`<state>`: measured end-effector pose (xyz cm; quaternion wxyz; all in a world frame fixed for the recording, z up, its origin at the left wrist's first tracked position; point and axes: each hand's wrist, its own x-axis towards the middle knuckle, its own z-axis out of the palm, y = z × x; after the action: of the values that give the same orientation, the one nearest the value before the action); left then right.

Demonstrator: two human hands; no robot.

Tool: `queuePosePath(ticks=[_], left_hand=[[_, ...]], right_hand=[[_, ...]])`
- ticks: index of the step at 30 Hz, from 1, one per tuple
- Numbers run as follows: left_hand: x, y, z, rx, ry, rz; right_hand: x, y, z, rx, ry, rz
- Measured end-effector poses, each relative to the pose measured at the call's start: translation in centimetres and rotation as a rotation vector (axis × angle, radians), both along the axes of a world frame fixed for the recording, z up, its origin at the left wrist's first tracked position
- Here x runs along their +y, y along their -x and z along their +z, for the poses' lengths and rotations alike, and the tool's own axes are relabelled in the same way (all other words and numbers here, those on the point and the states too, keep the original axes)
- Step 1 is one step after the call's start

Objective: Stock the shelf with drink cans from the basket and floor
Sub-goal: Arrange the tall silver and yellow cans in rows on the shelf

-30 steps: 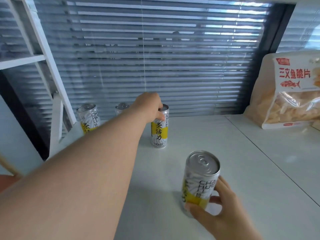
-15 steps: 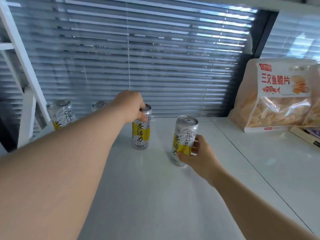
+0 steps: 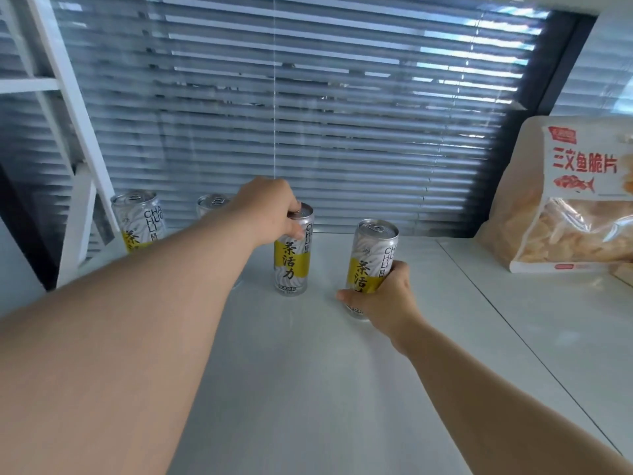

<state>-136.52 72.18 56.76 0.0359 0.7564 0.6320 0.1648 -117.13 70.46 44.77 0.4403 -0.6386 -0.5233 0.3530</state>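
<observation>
Setting two cans onto the shelf (image 3: 308, 389), near its back edge.

Left hand (image 3: 265, 207) clasping the top of the middle can (image 3: 293, 258); right hand (image 3: 383, 299) wrapped round the right can (image 3: 371, 262), base near touchdown. Next, probably: seat upright, release, fetch more.

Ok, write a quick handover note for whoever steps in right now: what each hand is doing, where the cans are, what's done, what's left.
Left hand: gripping the top of the middle can, which stands upright on the white shelf.
Right hand: wrapped around the lower body of the right can, upright, at or just above the shelf.
Two more cans stand at the back left: one by the white frame, one partly hidden behind the left arm.
Done: four cans up here.
Left: release both, line them up. The basket and floor are out of view, so the remaining stock is unknown.
</observation>
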Motion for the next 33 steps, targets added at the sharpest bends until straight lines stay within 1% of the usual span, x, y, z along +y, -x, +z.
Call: queuePosePath(ticks=[10, 17, 26, 33], left_hand=[[0.2, 0.0, -0.3, 0.002, -0.026, 0.013], [0.4, -0.2, -0.6, 0.011, -0.06, 0.025], [0.1, 0.6, -1.7, 0.015, -0.099, 0.005], [0.5, 0.7, -2.6, 0.059, -0.144, -0.023]], right_hand=[[2.9, 0.4, 0.4, -0.188, 0.014, 0.014], [3.2, 0.9, 0.2, -0.174, 0.004, -0.033], [3.6, 1.3, -0.4, -0.264, -0.034, -0.043], [3.5, 1.6, -0.2, -0.349, -0.003, -0.069]])
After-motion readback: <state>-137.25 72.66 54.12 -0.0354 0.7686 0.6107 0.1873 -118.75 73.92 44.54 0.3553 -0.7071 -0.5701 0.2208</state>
